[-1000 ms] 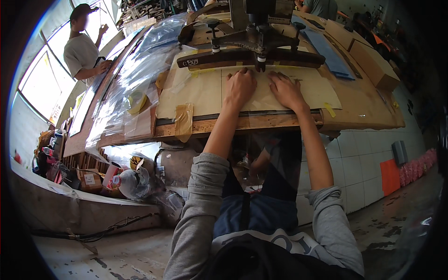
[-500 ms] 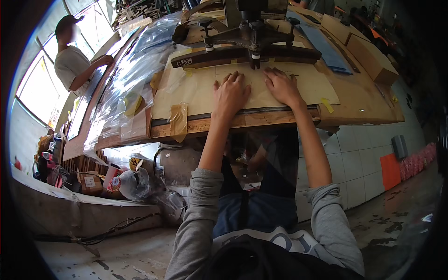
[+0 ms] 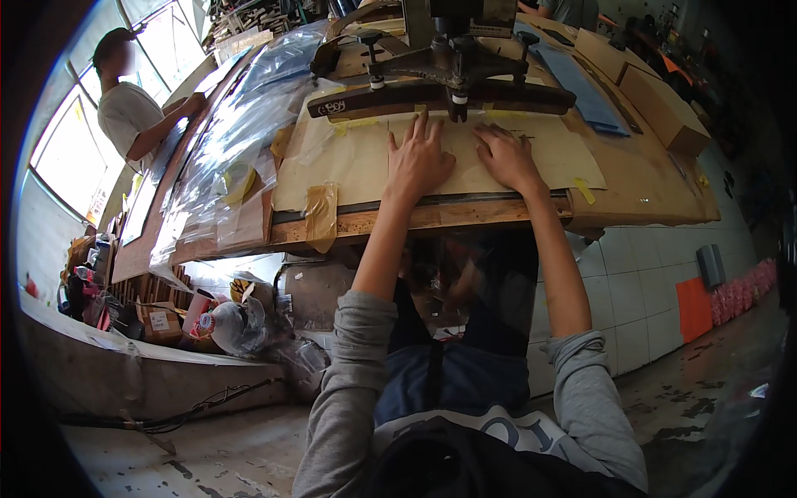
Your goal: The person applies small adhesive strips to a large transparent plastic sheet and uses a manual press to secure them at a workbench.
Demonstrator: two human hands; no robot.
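A tan cardboard sheet point(image 3: 357, 162) lies flat on the wooden workbench point(image 3: 647, 187). My left hand point(image 3: 419, 158) presses flat on it with fingers spread. Close beside it my right hand point(image 3: 506, 156) also rests flat on the sheet. Just beyond the fingertips hangs a dark metal press bar point(image 3: 440, 93) of a machine point(image 3: 452, 41), spanning the sheet. Neither hand grips anything.
Clear plastic sheeting point(image 3: 232, 141) covers the bench's left part. Brown tape point(image 3: 322, 216) hangs over the front edge. Another person point(image 3: 133, 112) stands at the far left by a window. Cardboard boxes point(image 3: 660, 104) and a blue sheet point(image 3: 585, 83) lie at right. Clutter point(image 3: 224, 319) sits under the bench.
Both hands have slid farther up the sheet toward the press bar. The view has moved closer to the bench.
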